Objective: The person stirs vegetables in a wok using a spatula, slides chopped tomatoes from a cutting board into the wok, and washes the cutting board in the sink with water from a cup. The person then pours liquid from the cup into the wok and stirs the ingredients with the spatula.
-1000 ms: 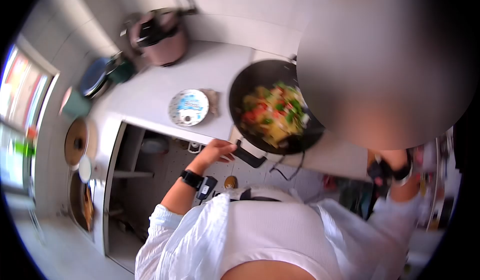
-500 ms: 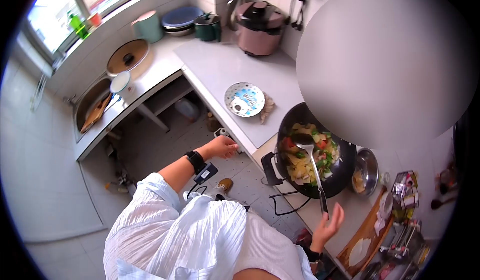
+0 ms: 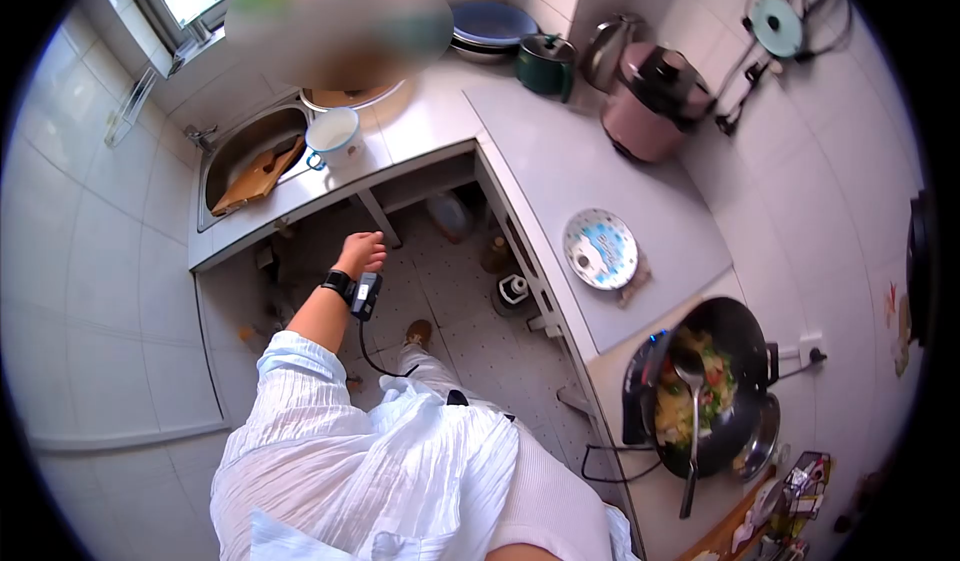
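Note:
My left hand point(image 3: 362, 254) hangs over the floor in front of the sink counter, its fingers curled in with nothing seen in them. A black band with a small black box is strapped to that wrist. My right hand is out of view. A dark wok point(image 3: 745, 351) stands on the right counter, holding a cooked mix of vegetables point(image 3: 712, 401). The metal spatula or ladle point(image 3: 695, 416) rests in the wok with its dark handle over the near rim. A bear-patterned plate point(image 3: 601, 250) lies on the grey counter, nearest the wok.
A metal sink point(image 3: 213, 176) has a wooden cutting board point(image 3: 258, 183) in it. A white cup point(image 3: 335, 139) stands beside the sink. At the back are a green pot point(image 3: 546, 64) and a pink cooker point(image 3: 655, 106). A metal bowl point(image 3: 764, 439) sits behind the wok.
The view has turned left toward the sink. My right hand has left the spatula or ladle's handle and gone out of view. My left hand has moved toward the sink side.

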Demonstrator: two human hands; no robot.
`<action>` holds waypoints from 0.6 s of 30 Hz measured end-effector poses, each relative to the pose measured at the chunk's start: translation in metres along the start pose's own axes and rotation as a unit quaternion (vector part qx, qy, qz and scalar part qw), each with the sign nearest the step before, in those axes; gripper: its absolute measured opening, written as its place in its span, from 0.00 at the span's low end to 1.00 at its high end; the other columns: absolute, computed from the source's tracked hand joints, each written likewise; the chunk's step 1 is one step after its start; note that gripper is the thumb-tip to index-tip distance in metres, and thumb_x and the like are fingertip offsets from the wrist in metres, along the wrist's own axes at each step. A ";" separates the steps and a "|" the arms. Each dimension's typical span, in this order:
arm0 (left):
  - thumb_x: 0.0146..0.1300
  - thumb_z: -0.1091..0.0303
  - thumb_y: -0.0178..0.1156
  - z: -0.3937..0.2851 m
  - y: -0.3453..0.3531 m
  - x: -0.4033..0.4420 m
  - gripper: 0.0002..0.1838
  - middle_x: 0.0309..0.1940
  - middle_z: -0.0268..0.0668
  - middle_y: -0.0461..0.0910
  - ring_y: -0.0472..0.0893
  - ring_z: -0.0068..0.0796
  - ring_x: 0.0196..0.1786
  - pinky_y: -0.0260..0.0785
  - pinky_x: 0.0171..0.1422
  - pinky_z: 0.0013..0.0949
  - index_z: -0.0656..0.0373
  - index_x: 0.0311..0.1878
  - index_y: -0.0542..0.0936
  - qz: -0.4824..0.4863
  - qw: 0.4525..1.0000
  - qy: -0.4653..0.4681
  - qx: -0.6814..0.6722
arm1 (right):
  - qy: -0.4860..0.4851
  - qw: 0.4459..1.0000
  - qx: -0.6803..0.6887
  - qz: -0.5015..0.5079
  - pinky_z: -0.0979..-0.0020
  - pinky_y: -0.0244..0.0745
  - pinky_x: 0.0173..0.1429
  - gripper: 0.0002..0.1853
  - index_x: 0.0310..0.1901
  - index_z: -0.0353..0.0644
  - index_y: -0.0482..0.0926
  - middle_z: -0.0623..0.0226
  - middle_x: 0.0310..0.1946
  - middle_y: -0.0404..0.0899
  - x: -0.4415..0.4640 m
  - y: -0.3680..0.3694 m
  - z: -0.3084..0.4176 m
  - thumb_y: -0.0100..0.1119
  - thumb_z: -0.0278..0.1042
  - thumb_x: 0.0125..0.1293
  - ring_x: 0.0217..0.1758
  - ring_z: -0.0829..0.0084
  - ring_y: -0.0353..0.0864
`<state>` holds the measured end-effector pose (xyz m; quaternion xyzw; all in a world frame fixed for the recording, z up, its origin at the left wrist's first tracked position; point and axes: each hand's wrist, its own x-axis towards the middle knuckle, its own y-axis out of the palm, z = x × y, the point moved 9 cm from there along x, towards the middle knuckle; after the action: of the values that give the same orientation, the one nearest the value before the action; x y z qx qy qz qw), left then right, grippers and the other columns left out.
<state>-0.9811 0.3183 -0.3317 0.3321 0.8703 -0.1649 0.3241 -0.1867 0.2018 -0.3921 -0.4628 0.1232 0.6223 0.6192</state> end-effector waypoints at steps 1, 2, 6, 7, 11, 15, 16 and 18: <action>0.61 0.61 0.57 -0.007 -0.029 0.026 0.18 0.32 0.35 0.75 0.76 0.24 0.27 0.70 0.30 0.29 0.59 0.50 0.70 -0.022 0.999 -0.010 -0.023 | 0.008 1.000 -0.009 0.011 0.77 0.72 0.32 0.06 0.39 0.35 0.75 0.67 0.26 0.75 0.006 0.015 0.011 0.52 0.27 0.61 0.25 0.78 0.74; 0.61 0.59 0.57 -0.014 -0.057 0.052 0.18 0.32 0.36 0.75 0.76 0.24 0.29 0.71 0.31 0.31 0.59 0.51 0.70 -0.052 0.998 -0.002 -0.044 | 0.011 1.000 -0.018 0.021 0.77 0.72 0.32 0.07 0.39 0.35 0.75 0.67 0.26 0.75 0.012 0.035 0.022 0.52 0.26 0.61 0.25 0.78 0.74; 0.57 0.50 0.60 -0.064 -0.141 0.122 0.24 0.31 0.32 0.73 0.73 0.24 0.27 0.68 0.31 0.30 0.58 0.49 0.71 -0.108 0.993 0.032 -0.039 | 0.020 0.997 -0.056 0.055 0.77 0.72 0.32 0.07 0.39 0.35 0.76 0.67 0.27 0.76 0.036 0.124 0.060 0.52 0.26 0.60 0.25 0.79 0.74; 0.56 0.46 0.60 -0.076 -0.158 0.134 0.27 0.37 0.35 0.73 0.73 0.29 0.36 0.67 0.37 0.36 0.58 0.49 0.72 -0.126 0.991 0.039 -0.033 | 0.015 0.996 -0.063 0.063 0.76 0.72 0.31 0.07 0.39 0.35 0.76 0.67 0.28 0.76 0.042 0.147 0.068 0.52 0.26 0.60 0.25 0.79 0.74; 0.55 0.36 0.55 -0.142 -0.172 0.150 0.37 0.50 0.43 0.70 0.66 0.39 0.52 0.61 0.49 0.48 0.61 0.54 0.71 -0.115 0.990 0.071 0.026 | -0.060 0.987 -0.083 0.124 0.76 0.72 0.31 0.08 0.40 0.35 0.76 0.67 0.29 0.77 0.095 0.226 0.069 0.53 0.25 0.59 0.25 0.79 0.75; 0.55 0.35 0.53 -0.145 -0.157 0.198 0.36 0.48 0.43 0.72 0.69 0.43 0.50 0.61 0.51 0.52 0.61 0.49 0.76 -0.020 0.989 0.007 0.145 | -0.087 0.985 -0.082 0.128 0.76 0.73 0.31 0.10 0.42 0.35 0.76 0.67 0.29 0.78 0.074 0.253 0.191 0.51 0.23 0.59 0.25 0.79 0.76; 0.55 0.43 0.57 -0.140 -0.152 0.205 0.29 0.41 0.41 0.74 0.72 0.38 0.45 0.65 0.48 0.47 0.64 0.41 0.78 -0.007 0.991 -0.014 0.131 | -0.087 0.985 -0.077 0.124 0.76 0.74 0.31 0.10 0.43 0.35 0.76 0.67 0.29 0.78 0.051 0.260 0.244 0.50 0.23 0.59 0.25 0.78 0.76; 0.54 0.48 0.58 -0.136 -0.150 0.220 0.24 0.38 0.39 0.74 0.73 0.35 0.42 0.67 0.46 0.42 0.64 0.38 0.77 0.007 0.992 0.039 0.117 | -0.098 0.983 -0.089 0.127 0.76 0.74 0.30 0.11 0.45 0.35 0.74 0.67 0.28 0.78 0.047 0.270 0.301 0.49 0.22 0.60 0.25 0.77 0.77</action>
<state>-1.2710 0.3814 -0.3689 0.3800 0.8546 -0.2504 0.2500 -0.5441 0.3968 -0.3769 -0.4333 0.0635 0.7469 0.5004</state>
